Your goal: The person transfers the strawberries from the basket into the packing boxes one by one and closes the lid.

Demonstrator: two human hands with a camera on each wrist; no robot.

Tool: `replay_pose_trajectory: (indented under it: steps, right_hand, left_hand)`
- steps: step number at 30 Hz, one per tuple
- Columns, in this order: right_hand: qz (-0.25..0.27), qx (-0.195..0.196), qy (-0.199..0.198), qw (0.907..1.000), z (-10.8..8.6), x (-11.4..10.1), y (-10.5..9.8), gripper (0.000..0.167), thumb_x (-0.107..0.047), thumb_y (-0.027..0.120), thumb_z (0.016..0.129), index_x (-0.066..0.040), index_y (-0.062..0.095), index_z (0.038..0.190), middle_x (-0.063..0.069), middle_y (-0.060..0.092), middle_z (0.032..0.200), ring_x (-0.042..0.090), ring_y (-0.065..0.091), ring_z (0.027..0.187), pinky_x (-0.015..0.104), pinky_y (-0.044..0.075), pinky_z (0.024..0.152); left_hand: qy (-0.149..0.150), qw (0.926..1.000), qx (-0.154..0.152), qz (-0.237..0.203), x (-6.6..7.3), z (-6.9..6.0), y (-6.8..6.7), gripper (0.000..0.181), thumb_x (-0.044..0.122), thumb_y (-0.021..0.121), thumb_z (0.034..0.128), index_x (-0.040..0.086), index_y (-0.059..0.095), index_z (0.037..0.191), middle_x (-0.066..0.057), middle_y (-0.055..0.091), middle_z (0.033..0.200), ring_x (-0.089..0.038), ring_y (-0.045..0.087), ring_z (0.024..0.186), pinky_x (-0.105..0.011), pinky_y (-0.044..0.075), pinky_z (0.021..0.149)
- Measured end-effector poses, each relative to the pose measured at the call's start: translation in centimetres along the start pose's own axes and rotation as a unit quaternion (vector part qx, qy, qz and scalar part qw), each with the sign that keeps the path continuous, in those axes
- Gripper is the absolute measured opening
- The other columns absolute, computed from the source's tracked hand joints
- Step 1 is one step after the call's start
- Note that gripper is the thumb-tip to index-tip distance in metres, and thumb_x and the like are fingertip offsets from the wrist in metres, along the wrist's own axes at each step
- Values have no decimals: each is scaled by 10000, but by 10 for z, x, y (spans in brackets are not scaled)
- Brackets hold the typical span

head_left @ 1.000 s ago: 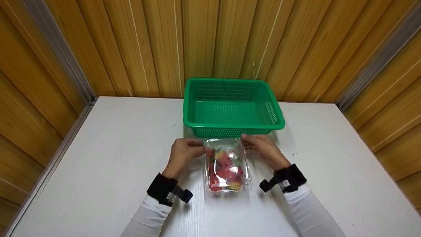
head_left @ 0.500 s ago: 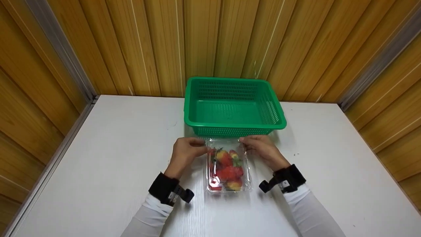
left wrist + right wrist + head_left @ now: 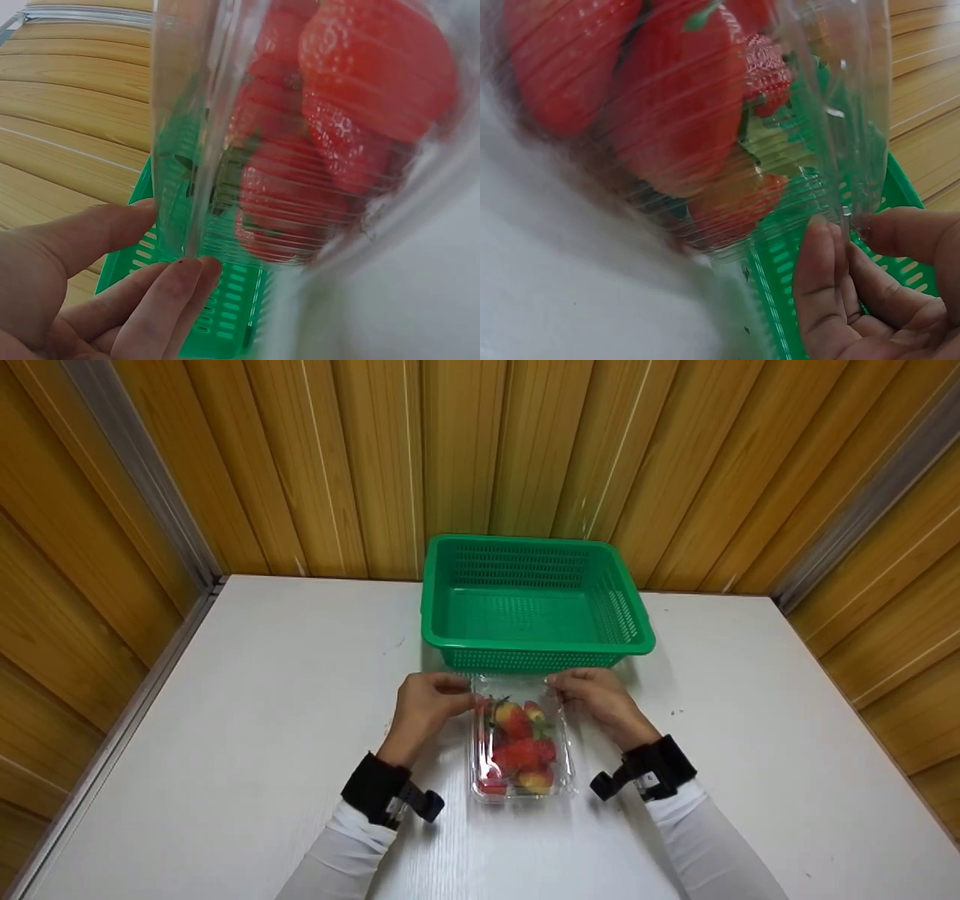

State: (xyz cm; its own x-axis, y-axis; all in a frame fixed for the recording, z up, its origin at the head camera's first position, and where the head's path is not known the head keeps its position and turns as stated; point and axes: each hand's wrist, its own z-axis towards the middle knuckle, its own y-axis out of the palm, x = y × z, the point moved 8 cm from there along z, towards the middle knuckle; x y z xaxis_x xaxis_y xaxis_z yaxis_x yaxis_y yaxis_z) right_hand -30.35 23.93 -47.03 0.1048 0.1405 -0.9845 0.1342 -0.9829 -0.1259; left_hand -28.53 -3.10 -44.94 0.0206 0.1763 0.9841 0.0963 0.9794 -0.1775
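A clear plastic clamshell box (image 3: pixel 523 688) full of strawberries (image 3: pixel 517 754) is in front of me in the head view. My left hand (image 3: pixel 426 709) pinches its rim near the far left corner; the left wrist view shows thumb and fingertips on either side of that edge. On the opposite side, my right hand (image 3: pixel 600 701) pinches the far right corner, thumb on top. Through the ribbed wall in the right wrist view, red strawberries (image 3: pixel 679 105) with green leaves press close together. The lid looks down over the fruit, though whether its edge is fastened I cannot tell.
Just beyond the box stands a green plastic basket (image 3: pixel 536 645) with slotted walls and nothing in it. A white table (image 3: pixel 300 697) lies beneath everything, bounded by wood-patterned panels (image 3: pixel 457 450) at the back and both sides.
Glare on the lid has faded, so the strawberries show more clearly. The right thumb has shifted slightly down and inward at the corner. Both hands otherwise stay nearly in place.
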Motion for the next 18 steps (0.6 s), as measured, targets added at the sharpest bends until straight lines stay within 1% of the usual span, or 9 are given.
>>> replay_pose_trajectory:
  steps: [5,11,18]
  right_hand:
    - [32,39,77,10000,1,1,-1,207,-51,674,1009,108,739,1124,51,749,944,151,677,875,296,562,819]
    - [102,74,211,9997,0,2,0,214,-54,673,1012,110,736,1134,58,748,936,150,676,863,284,564,803]
    - [47,108,186,9998,0,2,-1,213,-72,696,1005,96,740,1127,56,748,939,148,677,871,285,562,802]
  left_hand:
    - [-2,10000,-18,76,1,0,0,304,37,843,833,-79,775,1106,-119,780,976,-236,733,919,-335,594,811]
    - [-80,9999,-33,81,1,-1,1,311,39,840,841,-73,775,1123,-113,783,984,-232,733,939,-337,588,825]
    - [-51,10000,-33,18,1,0,1,297,15,836,840,-82,770,1113,-127,781,993,-246,739,933,-342,593,827]
